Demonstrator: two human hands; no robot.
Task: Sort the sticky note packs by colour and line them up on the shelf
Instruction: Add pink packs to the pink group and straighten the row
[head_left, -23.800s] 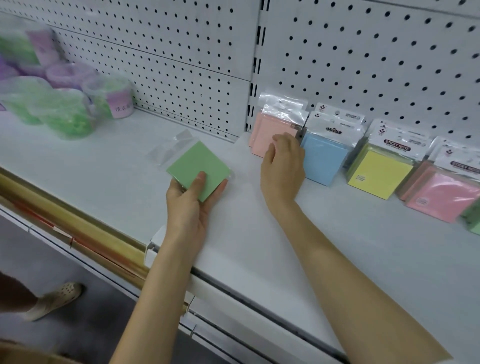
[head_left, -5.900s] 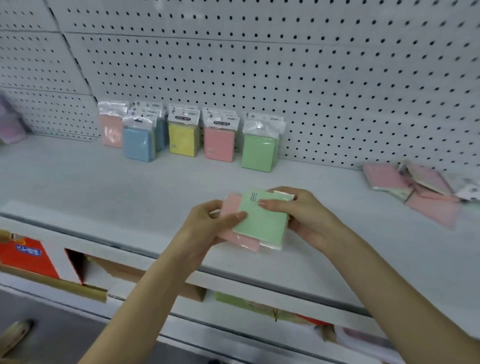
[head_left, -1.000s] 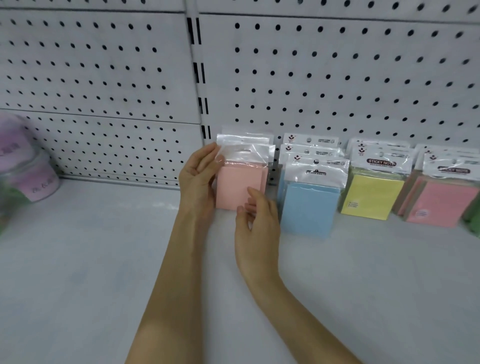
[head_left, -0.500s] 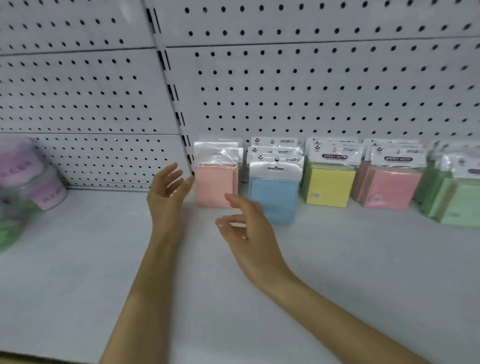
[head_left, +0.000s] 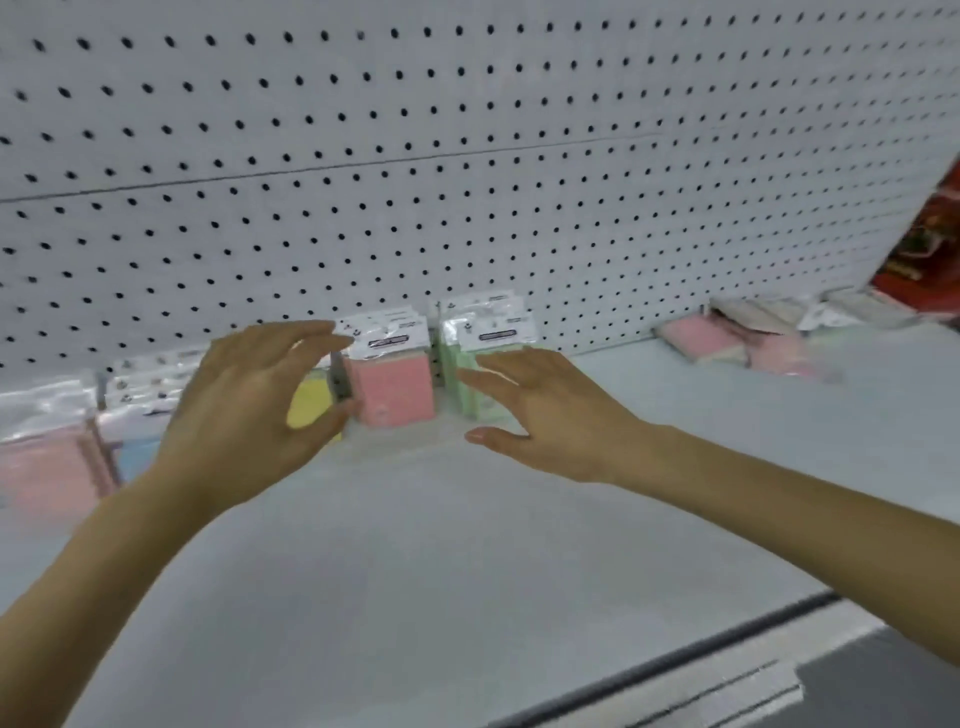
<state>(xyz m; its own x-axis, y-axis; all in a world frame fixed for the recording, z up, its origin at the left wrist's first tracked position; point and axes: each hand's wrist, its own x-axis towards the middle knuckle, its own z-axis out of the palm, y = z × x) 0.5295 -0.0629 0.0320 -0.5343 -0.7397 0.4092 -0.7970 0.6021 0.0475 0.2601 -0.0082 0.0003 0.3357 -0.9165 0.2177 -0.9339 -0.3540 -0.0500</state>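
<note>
A: Entry, hands first. Where are they?

B: Both are raised over the white shelf, empty. The left hand has fingers spread and slightly curled, palm turned to the right. The right hand is flat with fingers splayed, palm down. They are apart, and neither grips anything.

A: And the sorted row?

B: It stands against the pegboard at the back of the shelf. The pink pack is upright and shows in the gap between the two hands, behind them. The green pack stands just right of it, its lower part hidden behind the right hand's fingers. The yellow pack is mostly covered by the left hand. Further left are a blue pack and a salmon pack, both blurred.

A: Is either hand touching a pack?

B: I cannot tell. The left thumb lies close to the pink pack's lower corner, but the frame is smeared.

A: Anything unsorted?

B: A loose heap of packs, pink among them, lies flat at the far right of the shelf, well apart from both hands. Something red shows at the right edge, too blurred to identify.
</note>
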